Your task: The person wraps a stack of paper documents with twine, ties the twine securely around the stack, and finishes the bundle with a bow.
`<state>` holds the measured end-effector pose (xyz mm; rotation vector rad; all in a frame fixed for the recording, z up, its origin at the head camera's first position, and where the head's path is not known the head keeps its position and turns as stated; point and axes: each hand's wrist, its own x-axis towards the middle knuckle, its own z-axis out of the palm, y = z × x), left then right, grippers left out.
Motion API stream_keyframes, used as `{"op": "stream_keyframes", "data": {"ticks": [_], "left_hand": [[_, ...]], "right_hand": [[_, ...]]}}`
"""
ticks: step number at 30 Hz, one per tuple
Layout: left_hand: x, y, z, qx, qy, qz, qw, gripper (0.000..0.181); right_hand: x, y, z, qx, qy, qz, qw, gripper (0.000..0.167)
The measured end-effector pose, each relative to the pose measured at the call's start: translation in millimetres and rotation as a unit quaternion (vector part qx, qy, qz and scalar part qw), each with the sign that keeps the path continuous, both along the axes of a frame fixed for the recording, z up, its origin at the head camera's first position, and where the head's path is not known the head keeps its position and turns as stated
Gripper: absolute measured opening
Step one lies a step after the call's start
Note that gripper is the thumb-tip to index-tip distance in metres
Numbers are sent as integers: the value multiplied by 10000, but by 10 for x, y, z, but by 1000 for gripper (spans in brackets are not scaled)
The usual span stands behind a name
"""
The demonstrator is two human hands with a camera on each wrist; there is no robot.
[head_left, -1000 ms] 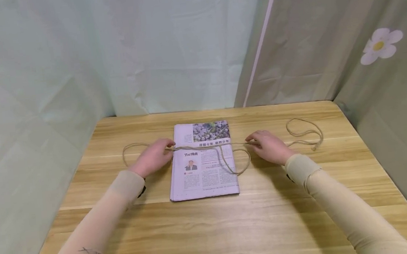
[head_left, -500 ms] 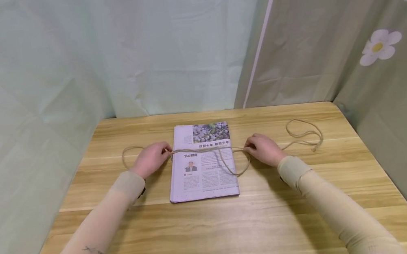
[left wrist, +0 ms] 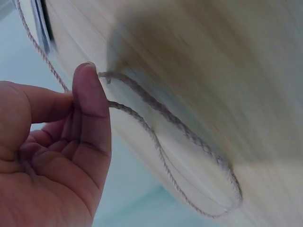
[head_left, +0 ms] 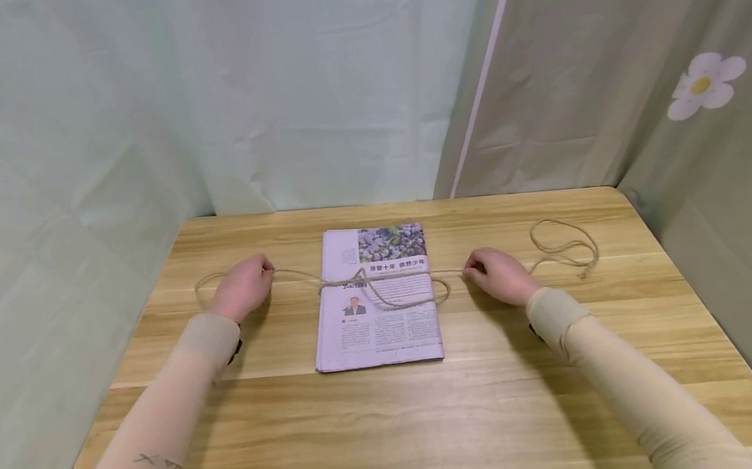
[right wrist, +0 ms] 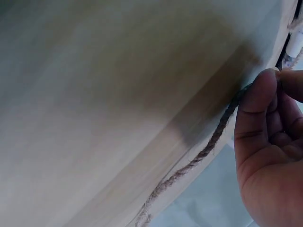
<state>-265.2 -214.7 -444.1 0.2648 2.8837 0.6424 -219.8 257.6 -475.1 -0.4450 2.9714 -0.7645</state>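
Note:
A folded stack of newspaper (head_left: 379, 332) lies flat on the table, and thin brown twine (head_left: 410, 304) crosses its upper half. The twine makes a loop over the print that reaches past the stack's right edge. Left of the stack, my left hand (head_left: 243, 289) pinches the twine between thumb and fingertip; in the left wrist view a slack bend of twine (left wrist: 161, 108) trails from the fingers. To the right, my right hand (head_left: 498, 275) pinches another length of twine (right wrist: 208, 149). That length runs fairly straight from the stack to the fingers.
The wooden table (head_left: 395, 436) carries a loose curl of twine (head_left: 561, 249) at its right, behind my right hand. Pale curtains (head_left: 335, 87) enclose the table at the back and sides.
My left hand has moved left, away from the stack, drawing twine with it. The twine loop on the newspaper has shifted left and become flatter. My right hand has moved slightly right.

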Motion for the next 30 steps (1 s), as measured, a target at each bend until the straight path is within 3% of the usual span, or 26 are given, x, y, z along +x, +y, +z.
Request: {"op": "stream_keyframes", "data": {"ticks": [3, 6, 16, 19, 22, 25, 30], "left_hand": [[1, -127, -1, 78, -317, 412, 9986, 29], [14, -225, -15, 111, -421, 618, 9971, 30], [119, -404, 29, 15, -375, 781, 9962, 29], [159, -420, 52, -108, -350, 687, 9970, 32], [205, -334, 69, -209, -369, 393, 9983, 45], [264, -122, 94, -150, -383, -9, 9992, 60], [395, 327, 106, 635, -880, -350, 9935, 59]], "right_hand": [[-4, 27, 6, -46, -63, -7, 10000, 13], [-9, 57, 12, -62, -131, -55, 9999, 14], [-37, 219, 11, -69, -274, -232, 9993, 18], [-55, 213, 2, -56, -257, -155, 9995, 18], [-61, 166, 11, -53, -293, -7, 9996, 17], [-54, 96, 36, 22, -240, 95, 9997, 19], [-55, -97, 79, 52, 17, 263, 9996, 27]]}}
